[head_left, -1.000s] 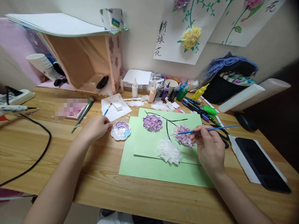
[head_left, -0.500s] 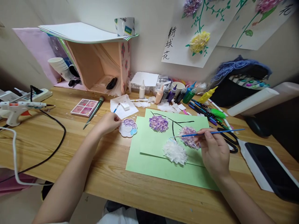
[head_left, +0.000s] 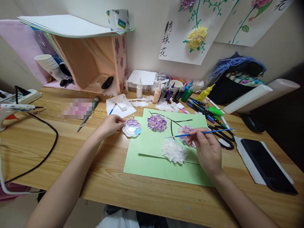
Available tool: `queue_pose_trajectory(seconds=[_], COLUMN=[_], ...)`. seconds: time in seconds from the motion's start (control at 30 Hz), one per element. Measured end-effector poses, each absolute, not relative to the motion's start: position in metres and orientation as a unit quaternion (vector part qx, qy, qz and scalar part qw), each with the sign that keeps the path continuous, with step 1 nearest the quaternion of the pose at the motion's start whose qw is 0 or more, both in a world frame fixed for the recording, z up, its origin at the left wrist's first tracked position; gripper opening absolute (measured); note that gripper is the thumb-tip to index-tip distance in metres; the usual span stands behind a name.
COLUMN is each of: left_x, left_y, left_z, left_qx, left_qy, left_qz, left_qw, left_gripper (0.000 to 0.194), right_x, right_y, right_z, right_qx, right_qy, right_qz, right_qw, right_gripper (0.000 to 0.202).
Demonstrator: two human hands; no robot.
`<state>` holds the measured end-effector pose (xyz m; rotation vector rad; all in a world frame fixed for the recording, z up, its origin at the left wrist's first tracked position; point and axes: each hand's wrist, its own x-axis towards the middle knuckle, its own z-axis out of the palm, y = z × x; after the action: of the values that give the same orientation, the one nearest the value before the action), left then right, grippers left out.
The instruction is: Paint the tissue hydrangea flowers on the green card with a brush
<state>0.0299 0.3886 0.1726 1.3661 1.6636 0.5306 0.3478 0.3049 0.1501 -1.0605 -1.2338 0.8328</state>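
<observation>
My left hand (head_left: 112, 126) pinches the left rim of a small flower-shaped paint palette (head_left: 132, 128) with purple and blue paint in it. My right hand (head_left: 207, 150) holds a thin blue paintbrush (head_left: 216, 131), its tip pointing left just above a white ruffled paper flower (head_left: 174, 151). That flower lies on green paper (head_left: 149, 142), where black stems are drawn. A purple flower (head_left: 157, 123) is at the upper left of the paper, and another purple flower (head_left: 185, 130) is partly hidden behind my right hand.
Paint bottles (head_left: 169, 91) and pens (head_left: 201, 109) line the back. Black scissors (head_left: 225, 144) and a phone (head_left: 263, 164) lie at the right. On the left are a glue gun (head_left: 14, 109), cables and a dark brush (head_left: 89, 115). A pink box (head_left: 120, 63) stands behind.
The palette is lifted slightly and tilted in my left hand, nearer the green paper. My right hand and the brush have moved a little left over the paper. The view has shifted too.
</observation>
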Motion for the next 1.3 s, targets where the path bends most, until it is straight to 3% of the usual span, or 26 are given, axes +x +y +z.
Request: queue_pose_trajectory(seconds=[0.27, 0.4, 0.57, 1.03, 1.17, 1.3], left_x=[0.021, 0.02, 0.019, 0.019, 0.021, 0.028], left_y=[0.39, 0.392, 0.391, 0.39, 0.388, 0.383], left_z=[0.179, 0.174, 0.171, 0.171, 0.175, 0.18], left_qx=[0.565, 0.573, 0.592, 0.625, 0.643, 0.656], left_qy=[0.676, 0.674, 0.673, 0.668, 0.676, 0.704], left_qz=[0.193, 0.188, 0.183, 0.155, 0.134, 0.132], left_qw=[0.431, 0.426, 0.404, 0.372, 0.334, 0.236], left_gripper=[0.015, 0.014, 0.011, 0.016, 0.02, 0.024], right_x=[0.301, 0.279, 0.271, 0.276, 0.295, 0.331], right_y=[0.311, 0.317, 0.324, 0.322, 0.32, 0.325], right_z=[0.17, 0.174, 0.175, 0.179, 0.179, 0.172], right_qx=[-0.396, -0.345, -0.362, -0.397, -0.441, -0.469], right_qy=[-0.781, -0.845, -0.852, -0.815, -0.714, -0.562], right_qz=[0.268, 0.188, 0.193, 0.253, 0.345, 0.412], right_qw=[0.401, 0.362, 0.326, 0.338, 0.42, 0.542], right_gripper=[0.022, 0.02, 0.02, 0.023, 0.027, 0.018])
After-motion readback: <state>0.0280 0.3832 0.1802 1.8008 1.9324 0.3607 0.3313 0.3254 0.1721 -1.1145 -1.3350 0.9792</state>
